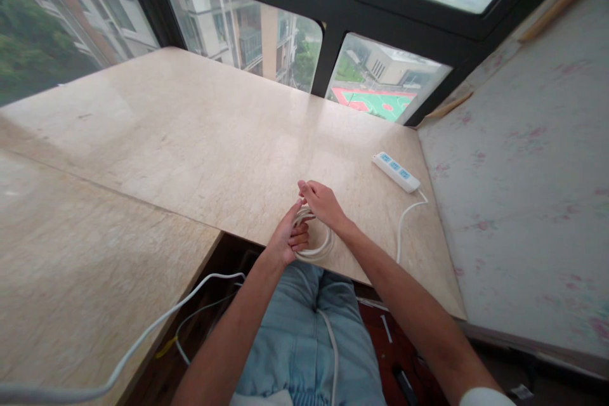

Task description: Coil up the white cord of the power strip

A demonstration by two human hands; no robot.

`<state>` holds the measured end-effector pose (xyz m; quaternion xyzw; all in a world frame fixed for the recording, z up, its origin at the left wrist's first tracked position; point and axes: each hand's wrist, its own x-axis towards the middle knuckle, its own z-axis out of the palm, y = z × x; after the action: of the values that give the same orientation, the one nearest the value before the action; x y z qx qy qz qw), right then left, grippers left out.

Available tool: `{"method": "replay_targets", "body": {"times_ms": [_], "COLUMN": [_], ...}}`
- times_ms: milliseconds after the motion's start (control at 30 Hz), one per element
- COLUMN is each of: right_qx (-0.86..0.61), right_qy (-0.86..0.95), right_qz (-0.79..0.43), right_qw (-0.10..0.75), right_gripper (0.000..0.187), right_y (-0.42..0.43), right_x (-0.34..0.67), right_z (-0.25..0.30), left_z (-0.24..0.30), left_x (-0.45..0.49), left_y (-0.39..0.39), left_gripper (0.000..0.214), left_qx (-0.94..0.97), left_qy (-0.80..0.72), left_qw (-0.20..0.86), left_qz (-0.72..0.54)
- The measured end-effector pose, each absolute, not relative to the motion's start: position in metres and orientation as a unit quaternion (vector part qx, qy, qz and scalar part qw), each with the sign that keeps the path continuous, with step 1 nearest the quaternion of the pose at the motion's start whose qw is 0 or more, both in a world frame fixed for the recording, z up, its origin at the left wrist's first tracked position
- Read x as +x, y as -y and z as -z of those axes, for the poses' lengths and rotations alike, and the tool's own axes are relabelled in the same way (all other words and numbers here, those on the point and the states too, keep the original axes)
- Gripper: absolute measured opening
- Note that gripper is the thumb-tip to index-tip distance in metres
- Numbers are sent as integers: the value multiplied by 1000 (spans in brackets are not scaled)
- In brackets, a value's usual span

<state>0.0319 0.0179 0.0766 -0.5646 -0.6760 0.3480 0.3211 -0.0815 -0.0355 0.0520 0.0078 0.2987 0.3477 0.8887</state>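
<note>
A coiled white cable [327, 242] hangs in loops at the front edge of the stone-look ledge. Wrapped round the left side of the coil, my left hand [291, 236] is closed on it. My right hand [324, 204] is closed too, pinching at the top of the loops close to my left thumb; the bit of cable between its fingers is mostly hidden. A length of the same kind of white cable [333, 349] lies over my jeans below.
A white power strip [396, 172] with blue sockets lies on the ledge [190, 133] to the right, its cord running toward me. Another white cable [157, 323] crosses the lower left. Windows stand behind, a papered wall [518, 171] on the right.
</note>
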Motion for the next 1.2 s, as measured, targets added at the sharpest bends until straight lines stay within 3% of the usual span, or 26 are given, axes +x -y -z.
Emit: {"method": "replay_targets", "body": {"times_ms": [267,433,600,867,1033,1200], "right_qx": [-528,-591,-651,-507,-452,-426], "right_qy": [572,511,371,180,84,33], "right_qz": [-427,-318,-287,-564,-611,-677], "right_qw": [462,538,597,627,644,599], "right_gripper": [49,28,22,40,35,30], "right_y": [-25,15,94,117,91,86], "right_x": [47,70,70,39,32,29], "right_z": [-77,-88,-74,-45,-51,-44], "left_z": [-49,-55,-59,-73,-74,-65], "left_x": [-78,-73,-65,-27,-16,-19], "left_y": [39,38,38,63,75,79], "left_gripper": [43,42,37,31,35,42], "left_qx": [-14,-51,-114,-115,-98,-92], "left_qy": [-280,-299,-323,-319,-319,-344], "left_qw": [880,848,802,722,699,664], "left_qz": [-383,-434,-490,-603,-633,-658]}}
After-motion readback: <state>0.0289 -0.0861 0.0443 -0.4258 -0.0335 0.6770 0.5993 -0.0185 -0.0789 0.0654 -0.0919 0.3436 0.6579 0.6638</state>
